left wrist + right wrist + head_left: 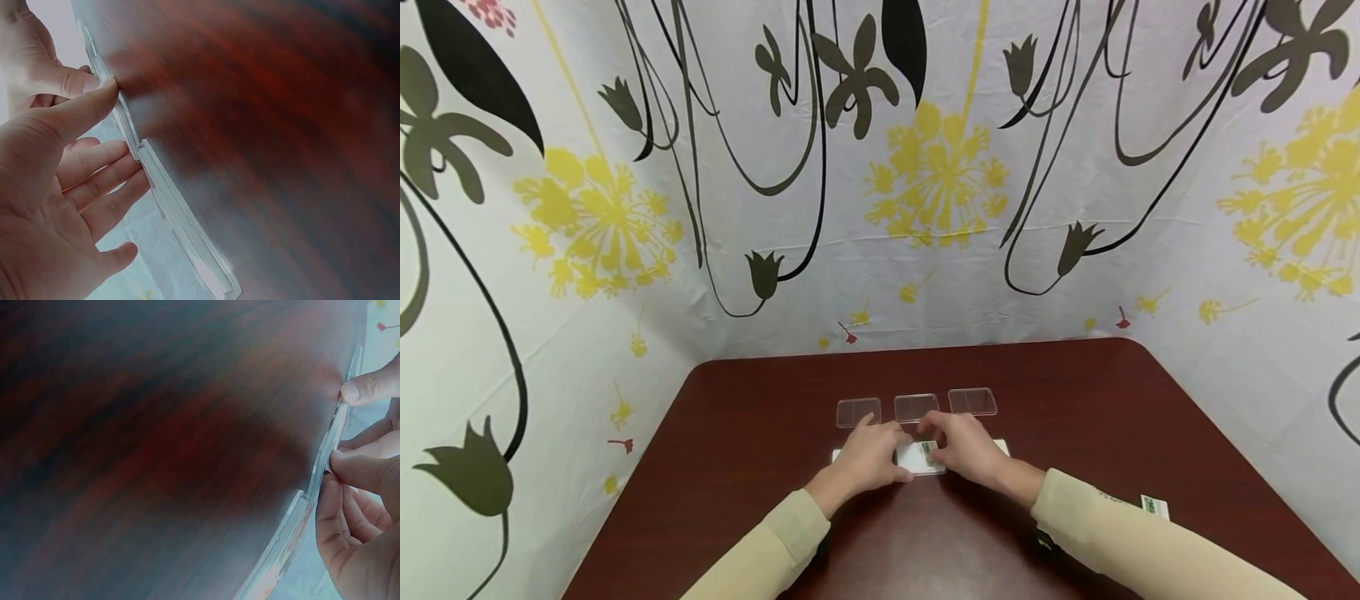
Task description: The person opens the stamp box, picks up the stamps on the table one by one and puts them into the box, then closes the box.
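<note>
A flat, clear-edged case with a white face (913, 462) lies between the hands, in the middle of a row. The left hand (867, 457) holds its left part, thumb at the near edge, other fingers spread toward the far side. From the right, the right hand (966, 446) pinches a small green-and-white label (929, 450) against the case's face. In the right wrist view its thumb and index fingertips (337, 464) meet at the case's edge. Neighbouring cases, left (187, 234) and right (281, 553), are mostly covered by the hands in the head view.
Behind the row lie three clear plastic lids, left (858, 412), middle (917, 407) and right (972, 402). Another green-and-white label or card (1155, 507) rests beside the right sleeve on the dark red table (760, 417). A patterned cloth (850, 208) hangs around the table.
</note>
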{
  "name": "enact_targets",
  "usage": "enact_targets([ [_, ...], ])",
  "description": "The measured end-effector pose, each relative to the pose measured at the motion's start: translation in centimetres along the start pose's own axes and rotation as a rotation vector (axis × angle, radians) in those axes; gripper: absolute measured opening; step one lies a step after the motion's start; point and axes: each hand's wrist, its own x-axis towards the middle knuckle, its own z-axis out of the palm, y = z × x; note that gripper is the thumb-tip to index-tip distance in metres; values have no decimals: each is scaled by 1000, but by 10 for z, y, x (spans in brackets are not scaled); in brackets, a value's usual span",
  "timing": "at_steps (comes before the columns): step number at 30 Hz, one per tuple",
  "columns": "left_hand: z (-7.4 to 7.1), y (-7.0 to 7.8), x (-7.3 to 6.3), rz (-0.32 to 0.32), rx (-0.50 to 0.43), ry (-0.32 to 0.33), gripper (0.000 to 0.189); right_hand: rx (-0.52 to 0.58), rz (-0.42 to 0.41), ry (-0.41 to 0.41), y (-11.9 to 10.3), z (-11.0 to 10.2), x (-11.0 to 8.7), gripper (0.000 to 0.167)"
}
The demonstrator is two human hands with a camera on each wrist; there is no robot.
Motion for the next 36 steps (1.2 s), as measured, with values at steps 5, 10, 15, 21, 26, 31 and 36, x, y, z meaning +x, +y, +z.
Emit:
enact_targets([
  [5, 0, -1, 0, 8, 28, -1, 52, -45, 15, 27, 0, 2, 0, 44],
  [10, 0, -1, 0, 8, 28, -5, 52, -68, 26, 47, -2, 2, 0, 46],
  [15, -1, 0, -1, 6, 22, -5, 52, -83, 36, 64, -5, 2, 0, 48],
  [21, -2, -1, -1, 10, 29, -3, 53, -163, 66, 67, -8, 2, 0, 37],
  [26, -2, -1, -1, 12, 33, 0, 53, -194, 62, 53, -9, 2, -1, 25],
  [31, -1, -1, 0, 12, 33, -1, 52, -193, 63, 54, -9, 1, -2, 23],
  [36, -1, 0, 0, 15, 36, -1, 51, -183, 55, 57, -8, 1, -3, 21],
])
